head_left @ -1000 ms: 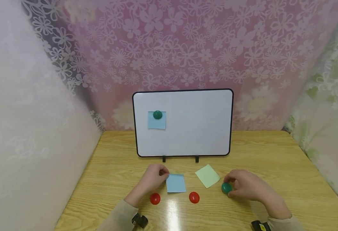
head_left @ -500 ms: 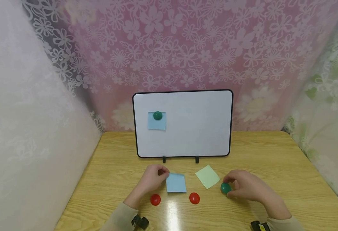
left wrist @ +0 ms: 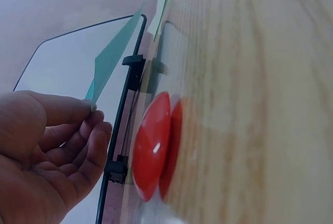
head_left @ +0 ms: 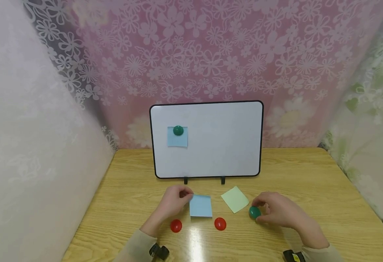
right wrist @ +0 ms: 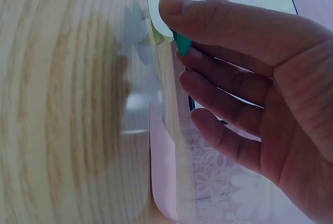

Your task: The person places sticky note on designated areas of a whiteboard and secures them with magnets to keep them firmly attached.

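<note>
My left hand pinches a blue sticky note by its upper left corner between thumb and fingertips. In the left wrist view the note stands tilted above the tabletop. My right hand grips a round green magnet between thumb and finger, close over the table; its thumb partly covers the magnet in the right wrist view. Between the two hands lies a pale green sticky note. Two round red magnets, one near my left wrist and another red magnet, lie in front.
Behind the hands, a whiteboard stands on small black feet. On its left side a green magnet holds up another blue note. A pale pink sheet lies near my right hand. Patterned cloth hangs around the wooden table.
My left hand has shifted slightly right, and the blue note has risen a little with it. The green magnet in my right hand has moved slightly left.
</note>
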`<action>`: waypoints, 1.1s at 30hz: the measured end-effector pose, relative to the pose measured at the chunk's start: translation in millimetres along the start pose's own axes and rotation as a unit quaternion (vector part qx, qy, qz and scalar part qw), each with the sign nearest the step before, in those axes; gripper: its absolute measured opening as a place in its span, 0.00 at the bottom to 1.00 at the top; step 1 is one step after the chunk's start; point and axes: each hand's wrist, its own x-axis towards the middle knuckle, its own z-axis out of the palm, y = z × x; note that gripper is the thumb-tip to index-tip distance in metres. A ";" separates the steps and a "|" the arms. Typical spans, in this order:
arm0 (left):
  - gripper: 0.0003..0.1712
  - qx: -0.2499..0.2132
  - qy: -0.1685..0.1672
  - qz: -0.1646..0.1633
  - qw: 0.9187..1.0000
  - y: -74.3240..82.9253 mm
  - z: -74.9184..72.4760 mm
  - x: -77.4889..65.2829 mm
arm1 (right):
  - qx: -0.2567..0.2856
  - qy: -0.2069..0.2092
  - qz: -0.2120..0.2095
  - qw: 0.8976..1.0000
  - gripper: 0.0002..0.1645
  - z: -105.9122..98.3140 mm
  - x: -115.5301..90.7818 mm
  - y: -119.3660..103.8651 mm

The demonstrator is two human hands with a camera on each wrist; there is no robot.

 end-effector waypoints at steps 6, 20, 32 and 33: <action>0.05 -0.006 0.007 -0.001 1.000 -0.1 0.3 0.7 | 0.009 -0.003 0.001 1.000 0.23 0.7 2.5 1.0; 0.05 -0.014 0.020 0.019 1.000 -0.7 2.1 1.0 | -0.006 0.021 -0.014 1.000 0.23 -7.8 18.3 -7.6; 0.06 -0.028 0.028 0.011 0.999 4.2 -0.2 0.2 | -0.004 0.032 -0.022 0.999 0.22 -10.7 20.3 -11.7; 0.06 -0.033 0.029 0.014 0.999 4.9 -0.7 0.2 | -0.005 0.034 -0.023 0.999 0.22 -11.6 20.3 -11.8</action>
